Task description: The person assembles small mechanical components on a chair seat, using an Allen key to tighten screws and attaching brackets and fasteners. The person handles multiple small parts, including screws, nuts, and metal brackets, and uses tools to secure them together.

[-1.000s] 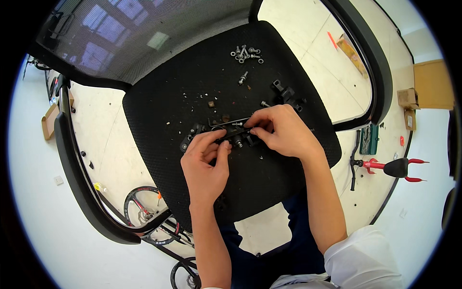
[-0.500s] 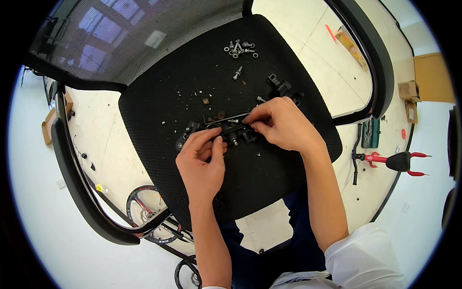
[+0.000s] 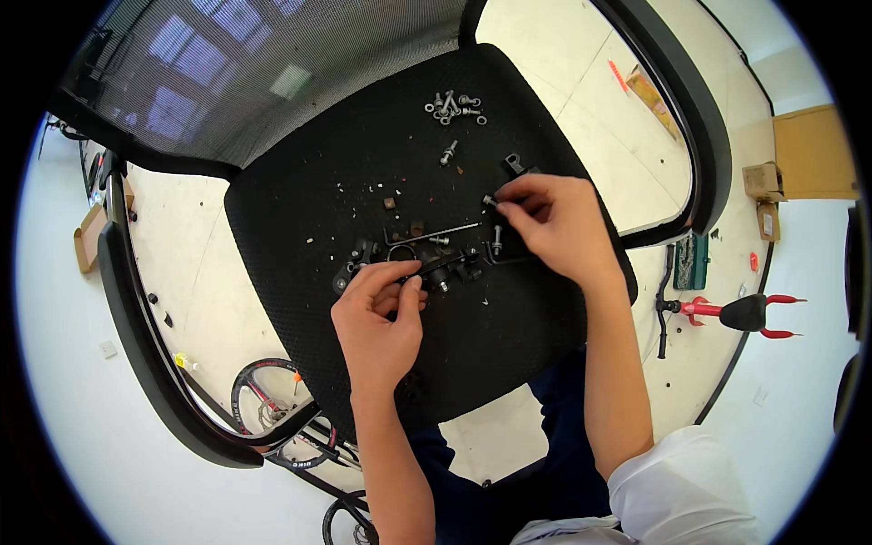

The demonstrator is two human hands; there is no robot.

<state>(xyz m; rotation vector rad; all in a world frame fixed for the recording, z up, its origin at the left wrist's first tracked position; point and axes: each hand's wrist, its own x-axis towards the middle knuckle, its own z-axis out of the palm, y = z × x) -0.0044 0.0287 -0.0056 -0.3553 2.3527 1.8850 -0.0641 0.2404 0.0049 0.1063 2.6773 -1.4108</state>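
My left hand is closed in a pinch at one end of a slim black part over the chair seat. Between the thumb and forefinger of my right hand is a small silver bolt, just above the seat. A thin hex key lies between the hands, beside a short silver bolt. Another bolt rests just below my right fingers. Black clamp-like parts sit around my left fingertips, partly covered by them. A black bracket shows beyond my right hand.
The black chair seat bears a pile of bolts and washers, one separate bolt and small brown blocks. Armrests curve along both sides, the right armrest nearest the floor's cardboard boxes. A bicycle wheel stands lower left.
My right hand has left the hex key and moved right and up to the silver bolt, now in its fingertips. The left hand stays nearly in place. The view has shifted slightly.
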